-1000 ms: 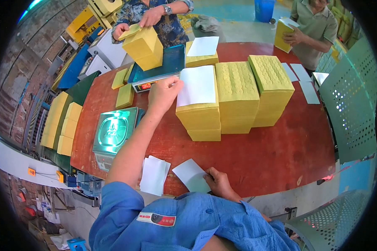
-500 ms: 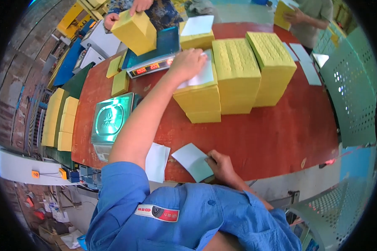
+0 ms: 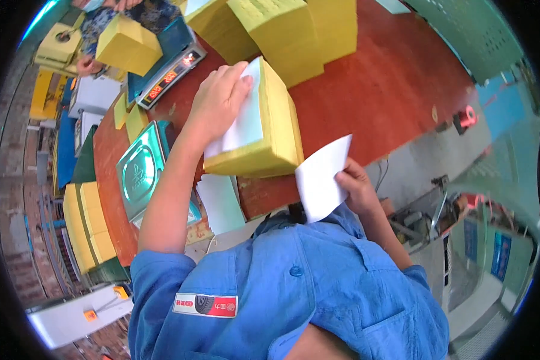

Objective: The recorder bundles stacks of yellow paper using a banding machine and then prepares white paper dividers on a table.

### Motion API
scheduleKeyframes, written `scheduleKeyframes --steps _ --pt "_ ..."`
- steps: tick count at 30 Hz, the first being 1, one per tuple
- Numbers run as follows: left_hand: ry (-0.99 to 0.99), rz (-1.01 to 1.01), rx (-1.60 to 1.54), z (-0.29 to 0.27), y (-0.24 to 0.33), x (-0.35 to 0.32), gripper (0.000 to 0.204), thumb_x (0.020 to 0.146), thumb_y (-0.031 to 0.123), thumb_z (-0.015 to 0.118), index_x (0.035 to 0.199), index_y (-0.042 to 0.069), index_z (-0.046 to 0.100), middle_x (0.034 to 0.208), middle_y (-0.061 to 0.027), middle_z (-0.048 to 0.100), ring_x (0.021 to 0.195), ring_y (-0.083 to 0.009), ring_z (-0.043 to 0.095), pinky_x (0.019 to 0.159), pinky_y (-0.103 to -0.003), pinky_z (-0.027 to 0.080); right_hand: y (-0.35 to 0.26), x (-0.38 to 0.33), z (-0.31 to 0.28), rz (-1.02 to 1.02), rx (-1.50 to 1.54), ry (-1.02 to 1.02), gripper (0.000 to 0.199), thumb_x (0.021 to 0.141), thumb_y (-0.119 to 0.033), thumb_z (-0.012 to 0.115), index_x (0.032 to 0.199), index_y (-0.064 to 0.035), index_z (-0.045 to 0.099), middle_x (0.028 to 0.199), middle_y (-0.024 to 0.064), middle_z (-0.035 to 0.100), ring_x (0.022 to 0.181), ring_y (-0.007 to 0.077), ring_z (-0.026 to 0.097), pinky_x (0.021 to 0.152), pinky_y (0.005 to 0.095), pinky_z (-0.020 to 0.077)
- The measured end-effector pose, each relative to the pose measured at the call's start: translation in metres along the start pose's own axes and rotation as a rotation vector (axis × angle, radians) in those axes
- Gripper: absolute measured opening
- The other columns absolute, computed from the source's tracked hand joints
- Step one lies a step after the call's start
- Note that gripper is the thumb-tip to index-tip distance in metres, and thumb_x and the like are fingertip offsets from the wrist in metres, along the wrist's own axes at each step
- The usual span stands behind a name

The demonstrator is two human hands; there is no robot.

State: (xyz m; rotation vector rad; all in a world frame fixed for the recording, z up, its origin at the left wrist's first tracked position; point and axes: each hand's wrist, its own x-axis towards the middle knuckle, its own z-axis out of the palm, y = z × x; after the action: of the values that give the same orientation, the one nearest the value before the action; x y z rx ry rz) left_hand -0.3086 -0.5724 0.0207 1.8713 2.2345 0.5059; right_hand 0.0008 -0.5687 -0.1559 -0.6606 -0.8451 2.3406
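Observation:
A tall block of stacked yellow paper [image 3: 279,120] stands at the table's near edge, a white sheet [image 3: 246,123] lying on its top. My left hand [image 3: 222,99] grips the block from above at its left side, fingers pressed on the white sheet and reaching its far end. To the right of the block, my right hand [image 3: 355,183] pinches a white paper sheet [image 3: 323,179] by its right edge. That sheet is slightly bent and held upright near the block's lower corner. Several loose white sheets [image 3: 221,201] lie under my left forearm.
More yellow paper blocks [image 3: 288,42] stand farther back on the red table [image 3: 390,90]. A metal-topped scale [image 3: 141,171] sits left of my forearm. Behind it, a co-worker's hand [image 3: 89,65] is beside a yellow block [image 3: 129,45] on a digital scale [image 3: 168,75].
My left hand has drawn the nearest yellow block toward me, away from the other blocks. My right hand has raised the white sheet off the table edge. The view has turned.

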Motion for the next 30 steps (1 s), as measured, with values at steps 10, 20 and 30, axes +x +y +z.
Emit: scheduleKeyframes --steps 10,20,30 --pt "-0.113 0.606 -0.037 0.003 0.062 -0.088 0.047 0.098 0.027 0.048 0.136 -0.001 0.049 0.135 -0.0210 0.053 0.127 -0.0355 0.048 0.112 -0.042 0.031 0.125 -0.062 0.038 -0.058 0.480 0.252 0.031 0.094 -0.020 0.060 0.120 -0.0043 0.054 0.113 0.0081 0.065 0.106 0.0201 0.062 0.095 0.0392 0.0485" --pt "-0.085 0.186 -0.537 0.018 0.009 -0.109 0.054 0.102 0.039 0.044 0.144 0.005 0.042 0.140 -0.0162 0.051 0.130 -0.0282 0.049 0.108 -0.037 0.038 0.104 -0.116 0.057 -0.216 0.340 0.279 0.027 0.093 -0.017 0.057 0.115 -0.0007 0.058 0.104 0.0084 0.067 0.095 0.0190 0.065 0.082 0.0330 0.0527" --pt "-0.696 -0.217 -1.549 0.258 0.123 -0.213 0.056 0.104 0.045 0.039 0.148 0.011 0.035 0.144 -0.0079 0.044 0.123 -0.0199 0.053 0.100 -0.033 0.047 0.072 -0.379 -0.046 -0.473 0.361 0.697 0.018 0.091 -0.007 0.054 0.107 -0.0017 0.061 0.097 0.0073 0.065 0.093 0.0174 0.063 0.086 0.0323 0.0488"
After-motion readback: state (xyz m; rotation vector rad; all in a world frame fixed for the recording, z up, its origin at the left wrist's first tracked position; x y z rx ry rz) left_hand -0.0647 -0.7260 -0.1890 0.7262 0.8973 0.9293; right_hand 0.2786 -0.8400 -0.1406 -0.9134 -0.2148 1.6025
